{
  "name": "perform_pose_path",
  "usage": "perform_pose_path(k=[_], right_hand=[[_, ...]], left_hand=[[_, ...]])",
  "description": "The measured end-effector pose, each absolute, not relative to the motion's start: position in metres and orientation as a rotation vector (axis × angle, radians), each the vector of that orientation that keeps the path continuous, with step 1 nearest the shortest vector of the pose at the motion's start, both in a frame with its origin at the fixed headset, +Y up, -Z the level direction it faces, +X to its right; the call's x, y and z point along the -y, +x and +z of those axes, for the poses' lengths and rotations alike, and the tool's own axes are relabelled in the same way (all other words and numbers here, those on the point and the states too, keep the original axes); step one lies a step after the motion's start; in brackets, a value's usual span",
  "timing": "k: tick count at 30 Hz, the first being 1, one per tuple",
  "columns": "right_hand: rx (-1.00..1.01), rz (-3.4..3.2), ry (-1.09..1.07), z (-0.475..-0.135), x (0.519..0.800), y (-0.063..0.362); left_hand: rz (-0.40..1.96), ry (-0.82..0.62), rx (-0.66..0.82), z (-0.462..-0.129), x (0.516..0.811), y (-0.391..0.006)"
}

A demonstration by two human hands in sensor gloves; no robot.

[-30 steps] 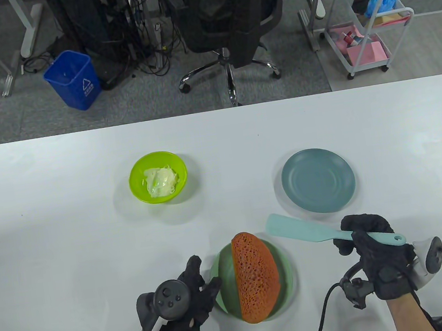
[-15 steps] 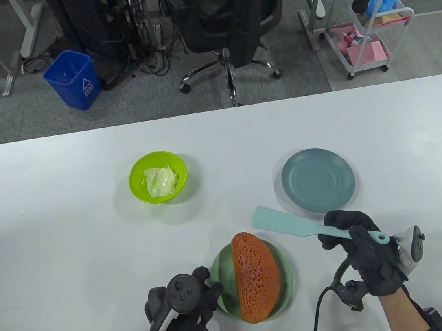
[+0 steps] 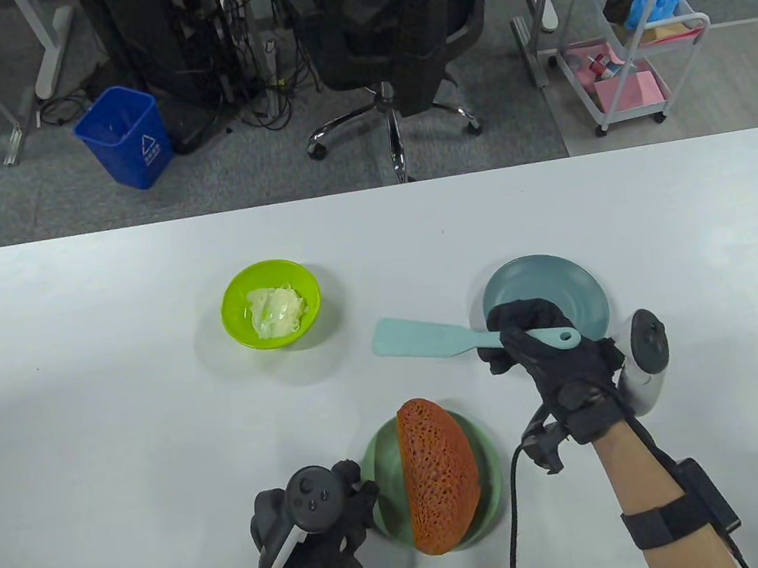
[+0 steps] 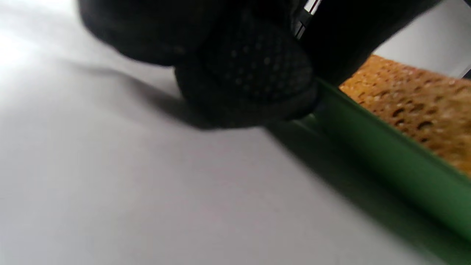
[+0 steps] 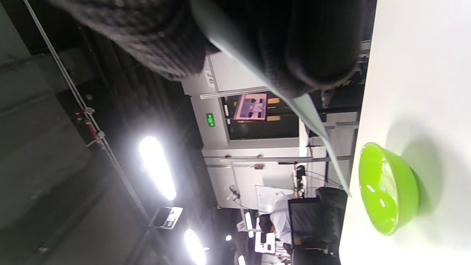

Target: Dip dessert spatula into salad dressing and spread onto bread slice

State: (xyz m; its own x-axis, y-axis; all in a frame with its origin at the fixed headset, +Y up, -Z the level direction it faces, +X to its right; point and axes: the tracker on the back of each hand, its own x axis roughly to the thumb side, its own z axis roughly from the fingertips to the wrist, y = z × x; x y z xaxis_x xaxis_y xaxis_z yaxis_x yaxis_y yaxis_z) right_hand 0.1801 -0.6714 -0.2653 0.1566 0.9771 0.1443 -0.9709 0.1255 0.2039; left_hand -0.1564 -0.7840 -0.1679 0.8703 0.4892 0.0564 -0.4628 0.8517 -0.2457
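Note:
My right hand (image 3: 536, 346) grips the handle of the light blue dessert spatula (image 3: 429, 338) and holds it above the table, blade pointing left toward the lime green bowl (image 3: 270, 303) of pale salad dressing (image 3: 275, 310). The right wrist view shows the spatula blade (image 5: 312, 121) edge-on, its tip close to the green bowl (image 5: 386, 187). The brown bread slice (image 3: 439, 474) lies on a green plate (image 3: 490, 473) near the front edge. My left hand (image 3: 340, 508) touches the plate's left rim; in the left wrist view its fingertips (image 4: 250, 81) press the rim of the plate (image 4: 386, 162) beside the bread (image 4: 412, 99).
An empty blue-grey plate (image 3: 562, 286) sits at the right, partly under my right hand. Bare white table lies between the bowl and the bread plate. Beyond the table's far edge stand an office chair (image 3: 386, 36), a blue bin (image 3: 122, 137) and a cart (image 3: 633, 37).
My right hand has carried the spatula up and to the left, from beside the bread plate toward the green bowl. My left hand moved slightly onto the plate rim and then stayed put.

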Motion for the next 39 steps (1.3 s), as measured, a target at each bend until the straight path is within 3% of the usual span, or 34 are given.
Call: perform_pose_path(k=[11,21,31,39], right_hand=[[-0.313,1.401,0.253,-0.326,0.666,0.086],[-0.492,1.597,0.145,-0.359,0.695,0.017],[-0.517,1.625,0.062,-0.370,0.713,0.007],[-0.509,1.630,0.030,-0.370,0.712,0.012]], left_hand=[[0.514,-0.240,0.106,-0.167,0.782,-0.156],[0.516,-0.244,0.103,-0.167,0.781,-0.157],[0.520,-0.250,0.105,-0.166,0.781,-0.158],[0.517,-0.240,0.101,-0.167,0.780,-0.158]])
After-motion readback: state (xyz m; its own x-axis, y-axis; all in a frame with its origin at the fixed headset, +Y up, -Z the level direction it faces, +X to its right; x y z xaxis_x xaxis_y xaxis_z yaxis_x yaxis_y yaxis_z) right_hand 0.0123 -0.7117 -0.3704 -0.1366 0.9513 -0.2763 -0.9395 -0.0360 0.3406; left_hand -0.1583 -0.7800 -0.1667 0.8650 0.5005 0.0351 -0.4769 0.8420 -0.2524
